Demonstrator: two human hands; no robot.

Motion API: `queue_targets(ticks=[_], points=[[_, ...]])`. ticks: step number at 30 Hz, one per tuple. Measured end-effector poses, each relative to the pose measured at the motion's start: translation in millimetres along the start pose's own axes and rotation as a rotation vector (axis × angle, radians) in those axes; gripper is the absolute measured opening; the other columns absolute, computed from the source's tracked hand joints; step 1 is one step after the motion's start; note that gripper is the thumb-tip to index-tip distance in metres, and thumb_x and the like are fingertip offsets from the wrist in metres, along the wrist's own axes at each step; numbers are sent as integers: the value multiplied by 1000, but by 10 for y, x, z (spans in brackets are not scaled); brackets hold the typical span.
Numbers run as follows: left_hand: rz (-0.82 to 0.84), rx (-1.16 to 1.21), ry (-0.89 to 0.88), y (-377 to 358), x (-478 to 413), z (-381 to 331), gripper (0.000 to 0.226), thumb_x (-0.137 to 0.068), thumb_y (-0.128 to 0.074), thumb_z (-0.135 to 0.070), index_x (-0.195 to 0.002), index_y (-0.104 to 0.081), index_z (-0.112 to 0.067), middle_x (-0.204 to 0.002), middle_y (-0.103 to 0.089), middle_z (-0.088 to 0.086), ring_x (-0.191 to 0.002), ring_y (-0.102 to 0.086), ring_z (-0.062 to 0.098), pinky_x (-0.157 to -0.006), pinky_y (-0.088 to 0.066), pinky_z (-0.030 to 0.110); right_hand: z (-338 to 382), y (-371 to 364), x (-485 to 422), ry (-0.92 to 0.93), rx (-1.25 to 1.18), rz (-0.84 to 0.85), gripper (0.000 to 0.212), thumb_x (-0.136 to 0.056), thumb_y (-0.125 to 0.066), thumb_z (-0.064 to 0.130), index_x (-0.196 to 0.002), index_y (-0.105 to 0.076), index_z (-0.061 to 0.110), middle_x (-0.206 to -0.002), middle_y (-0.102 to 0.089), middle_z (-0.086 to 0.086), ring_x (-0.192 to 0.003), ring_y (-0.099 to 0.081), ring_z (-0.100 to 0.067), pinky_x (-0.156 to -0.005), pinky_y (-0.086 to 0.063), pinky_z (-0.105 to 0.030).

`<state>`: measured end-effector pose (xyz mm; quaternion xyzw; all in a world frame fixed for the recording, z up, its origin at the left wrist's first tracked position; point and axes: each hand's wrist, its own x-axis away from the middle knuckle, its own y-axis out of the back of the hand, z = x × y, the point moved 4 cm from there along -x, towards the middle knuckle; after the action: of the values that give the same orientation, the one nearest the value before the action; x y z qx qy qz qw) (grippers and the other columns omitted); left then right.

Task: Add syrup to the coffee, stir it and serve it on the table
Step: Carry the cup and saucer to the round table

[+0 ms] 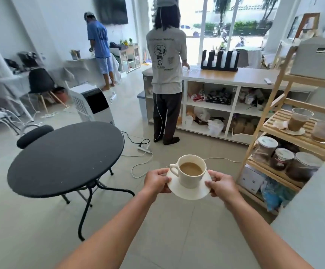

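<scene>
One white cup [191, 171] of milky coffee stands on one saucer [186, 192], carried in the air near the camera. The left hand [156, 181] and right hand [222, 184] each grip the saucer's rim. One round black table [64, 160] stands to the left, apart.

Both arms outstretched; left hand [156, 181], right hand [222, 185] pinching saucer [188, 193] edges.

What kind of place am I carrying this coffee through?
Probably a small café or coffee-service room. A counter with open shelves carries a black cup dispenser, a wooden rack holds filled drinks and jars, and a round black table stands on the left, near the cup and saucer.
</scene>
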<state>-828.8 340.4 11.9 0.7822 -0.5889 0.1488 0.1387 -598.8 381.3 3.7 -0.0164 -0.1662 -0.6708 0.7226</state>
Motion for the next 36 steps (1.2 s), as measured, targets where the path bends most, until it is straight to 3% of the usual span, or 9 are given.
queue_targets(ticks=[5,10,15,20,24,29,36], points=[[-137,51,1,426,-289,-95,41,-90,-56,10,-126,-65,-7,-108,-72,21,-76,-68,27,-47,-58,28,204,-513,-515,28,31,119,42,-84,-63,-4,-88,-66,38,-64,-62,3,-46,-53,-9,-49,-43,-27],[-280,79,11,756,-534,-208,45,-88,-56,10,-128,-64,-8,-98,-72,18,-67,-66,23,-48,-58,29,494,-957,-986,72,86,256,46,-84,-63,-3,-81,-67,43,-60,-61,6,-53,-53,-14,-49,-45,-27],[-412,139,16,1008,-768,-302,48,-87,-55,11,-131,-63,-7,-98,-71,20,-77,-65,30,-78,-62,52,765,-1384,-1445,130,139,417,43,-85,-61,-3,-103,-68,35,-69,-57,-3,-56,-54,-17,-52,-46,-28],[-553,175,18,1182,-890,-376,44,-89,-56,9,-128,-66,-7,-85,-68,13,-62,-61,22,-49,-59,27,933,-1809,-1848,165,185,558,44,-85,-61,-4,-104,-66,36,-70,-56,-3,-57,-54,-17,-54,-46,-29],[-623,197,38,1333,-926,-360,38,-89,-55,8,-116,-72,-13,-93,-71,11,-61,-65,17,-48,-57,25,977,-2155,-2036,173,216,657,45,-85,-60,-5,-98,-66,38,-66,-54,-2,-56,-52,-17,-51,-44,-28],[-708,245,61,1595,-1029,-290,45,-88,-54,10,-78,-74,-29,-78,-72,6,-51,-66,9,-45,-53,22,971,-2599,-2217,167,245,736,42,-85,-61,-4,-108,-68,30,-70,-60,-3,-58,-55,-18,-52,-46,-29],[-771,307,91,2100,-1298,-160,36,-89,-56,8,-104,-76,-18,-90,-75,8,-65,-69,18,-55,-58,28,963,-3294,-2455,170,272,814,40,-85,-61,-2,-110,-68,28,-69,-58,0,-61,-56,-19,-56,-49,-32]])
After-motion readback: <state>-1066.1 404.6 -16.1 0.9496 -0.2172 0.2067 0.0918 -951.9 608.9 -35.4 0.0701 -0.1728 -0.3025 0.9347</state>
